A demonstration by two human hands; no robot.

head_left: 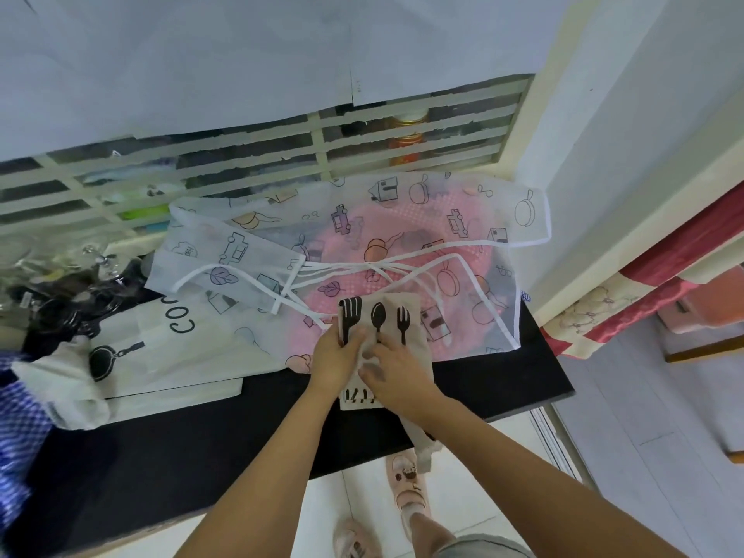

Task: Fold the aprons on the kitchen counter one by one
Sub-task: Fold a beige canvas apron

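The person's two forearms reach over the near edge of the black kitchen surface [201, 436] to a small beige cloth apron printed with a black spatula, spoon and fork [402, 316]. It is already folded down to a compact packet and lies near the front right of the surface. One pale tie [422, 441] trails off the edge towards the floor. The left hand [336, 352] grips the packet's left edge, its fingers curled over the printed face. The right hand [396, 372] lies on the lower half with its fingers bent, seemingly pinching a fold between the two hands, though the exact hold is hard to read.

This looks like the closing fold on this apron. The next move probably calls for tucking in the loose tie, pressing the packet flat and setting it aside.

Beyond it a sheer white apron with cartoon cars, pans and houses [475, 219] lies spread open over something pink, its ties tangled, likely the next one to fold. To the left lies a white apron with black lettering and a frying-pan print [169, 348].
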